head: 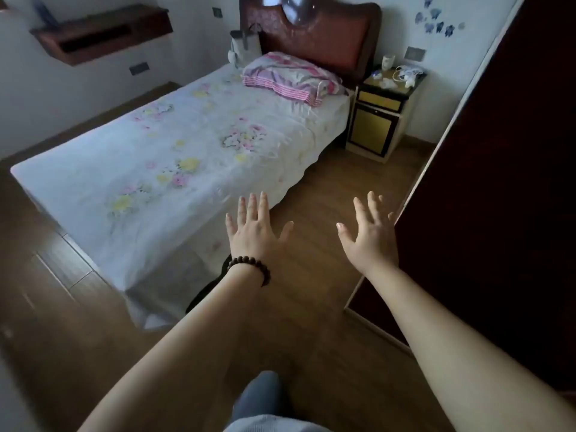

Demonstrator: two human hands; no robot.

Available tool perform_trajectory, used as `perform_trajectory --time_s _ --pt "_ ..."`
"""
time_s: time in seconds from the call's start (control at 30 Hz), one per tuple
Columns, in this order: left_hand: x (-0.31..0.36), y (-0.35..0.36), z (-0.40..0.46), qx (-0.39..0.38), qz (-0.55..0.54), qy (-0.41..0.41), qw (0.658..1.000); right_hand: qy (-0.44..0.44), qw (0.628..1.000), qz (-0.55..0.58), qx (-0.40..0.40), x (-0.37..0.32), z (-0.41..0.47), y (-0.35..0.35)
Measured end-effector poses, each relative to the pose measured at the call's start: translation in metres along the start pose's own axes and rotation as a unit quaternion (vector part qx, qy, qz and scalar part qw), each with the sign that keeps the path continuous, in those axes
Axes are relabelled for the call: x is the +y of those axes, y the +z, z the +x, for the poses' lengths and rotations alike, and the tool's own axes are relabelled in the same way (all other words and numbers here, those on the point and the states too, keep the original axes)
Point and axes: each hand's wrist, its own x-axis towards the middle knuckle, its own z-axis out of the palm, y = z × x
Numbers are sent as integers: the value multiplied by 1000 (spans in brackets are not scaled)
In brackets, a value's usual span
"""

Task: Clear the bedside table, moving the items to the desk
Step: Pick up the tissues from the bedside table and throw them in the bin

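The bedside table [381, 120] stands in the far corner of the room, between the bed [174, 145] and the wall, just beside the headboard [327, 35]. Its tabletop carries several small things. A white cup [388, 61] with a dark pattern stands at the back edge, near the wall. A bundle of white cable or a charger [406, 74] lies toward the right edge, and some small pale items [387, 83] lie near the front edge. A small bluish thing [377, 74] sits at the left edge. They are too small to identify more exactly.

I judge that the task is at its very beginning: nothing is lifted yet, and all the items rest on the tabletop. The left hand [254, 232] and the right hand [371, 235] are both stretched forward over the wooden floor [314, 194], well apart from the bedside table. Each grip is spread wide with straight fingers and holds nothing. The left wrist wears a dark bead bracelet [249, 266].

The next move, I think, calls for walking along the passage between the bed and the dark wardrobe [498, 151] until the tabletop is within reach, and then taking the first item, perhaps the cup. The loose cable may need both hands or a careful gathering, so that it does not drag other things off the edge.

The desk is not clearly in view; a wall-mounted wooden shelf [103, 32] hangs at the far left, but I cannot tell whether it serves as the desk.

I can read no brand, label or writing. Blue flower stickers [436, 23] decorate the wall above the bedside table, and the cup's pattern is too blurred to read.
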Motion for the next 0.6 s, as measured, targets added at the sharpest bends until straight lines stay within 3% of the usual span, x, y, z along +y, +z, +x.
perform_trajectory --time_s 0.27,0.6 --pt "2 39 90 -30 12 3 999 42 999 -25 -10 29 74 50" --pt "6 59 323 -62 22 62 996 131 990 -54 -14 27 264 108"
